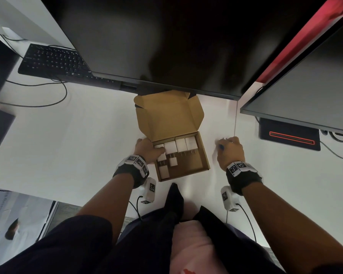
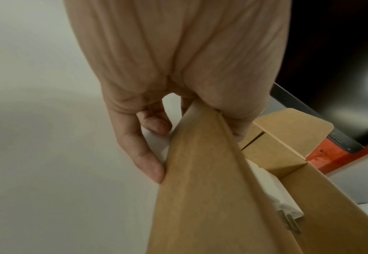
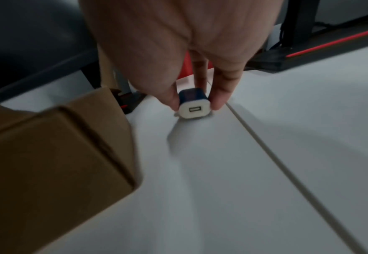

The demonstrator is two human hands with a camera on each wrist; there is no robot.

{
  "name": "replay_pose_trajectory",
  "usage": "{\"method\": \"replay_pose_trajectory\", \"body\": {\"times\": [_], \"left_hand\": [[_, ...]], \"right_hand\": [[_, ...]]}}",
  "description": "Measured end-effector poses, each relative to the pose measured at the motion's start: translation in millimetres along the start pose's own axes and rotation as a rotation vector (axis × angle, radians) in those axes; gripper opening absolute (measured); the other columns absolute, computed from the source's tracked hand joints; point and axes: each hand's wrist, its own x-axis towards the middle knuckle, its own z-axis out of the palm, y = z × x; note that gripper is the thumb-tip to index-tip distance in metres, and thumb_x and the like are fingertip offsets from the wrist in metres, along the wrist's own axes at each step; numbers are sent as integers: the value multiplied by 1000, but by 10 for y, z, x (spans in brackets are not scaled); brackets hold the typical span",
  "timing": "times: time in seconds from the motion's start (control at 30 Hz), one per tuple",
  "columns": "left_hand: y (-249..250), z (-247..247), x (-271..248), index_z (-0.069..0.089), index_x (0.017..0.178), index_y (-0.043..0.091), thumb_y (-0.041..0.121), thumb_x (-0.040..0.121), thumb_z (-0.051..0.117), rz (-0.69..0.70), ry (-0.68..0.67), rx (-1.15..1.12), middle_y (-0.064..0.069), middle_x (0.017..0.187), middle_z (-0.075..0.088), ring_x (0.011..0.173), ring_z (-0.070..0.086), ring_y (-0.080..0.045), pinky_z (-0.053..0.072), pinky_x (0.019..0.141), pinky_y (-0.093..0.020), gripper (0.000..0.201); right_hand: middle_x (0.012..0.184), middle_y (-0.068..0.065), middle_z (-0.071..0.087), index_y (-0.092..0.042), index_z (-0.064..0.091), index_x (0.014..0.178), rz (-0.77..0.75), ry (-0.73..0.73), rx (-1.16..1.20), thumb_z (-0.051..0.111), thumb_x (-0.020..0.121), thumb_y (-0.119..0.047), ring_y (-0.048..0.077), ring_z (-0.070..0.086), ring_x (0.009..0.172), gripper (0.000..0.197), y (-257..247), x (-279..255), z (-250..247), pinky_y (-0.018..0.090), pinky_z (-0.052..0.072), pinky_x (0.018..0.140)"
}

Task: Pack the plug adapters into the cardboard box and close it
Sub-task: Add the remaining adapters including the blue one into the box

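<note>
The brown cardboard box lies open on the white table, its lid tipped back against the monitor. Several white plug adapters lie inside, most along the far wall. My left hand grips the box's left wall, thumb inside and fingers outside. To the right of the box, my right hand pinches a blue-and-white adapter between thumb and fingers, at the table top. Its USB port faces the wrist camera.
A large dark monitor overhangs the box's lid. A black keyboard and cables lie at the back left. A second monitor and its red-lit base stand at the right, past a table seam.
</note>
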Motion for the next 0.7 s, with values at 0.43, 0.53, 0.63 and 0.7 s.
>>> {"method": "replay_pose_trajectory", "body": {"times": [0.43,0.53,0.63,0.7], "left_hand": [[30,-28,-35,52,67,29,37,73,56,88,-38,60,2,81,61,111,59,-38,52,99,-49,11],[16,-32,-32,52,69,30,35,78,58,90,-29,54,6,79,57,114,57,-37,51,99,-46,12],[-8,-13,-11,51,70,29,29,85,63,86,-5,62,6,80,56,116,54,-37,48,97,-41,18],[-30,-5,11,53,73,29,30,83,64,78,-7,42,3,82,59,118,53,-36,48,95,-40,15]], "right_hand": [[96,4,58,-15,56,100,-388,-69,180,71,85,-24,21,57,80,23,-830,-711,-115,21,41,62],[100,8,57,-13,52,105,-282,-196,38,61,92,-25,27,59,87,20,-981,-715,5,36,53,70],[105,11,59,-11,54,107,-233,-224,-77,56,94,-23,30,62,94,17,-1024,-639,147,41,56,78],[109,10,60,-13,56,106,-217,-226,-135,57,93,-24,29,63,96,17,-1022,-606,241,42,58,79]]}}
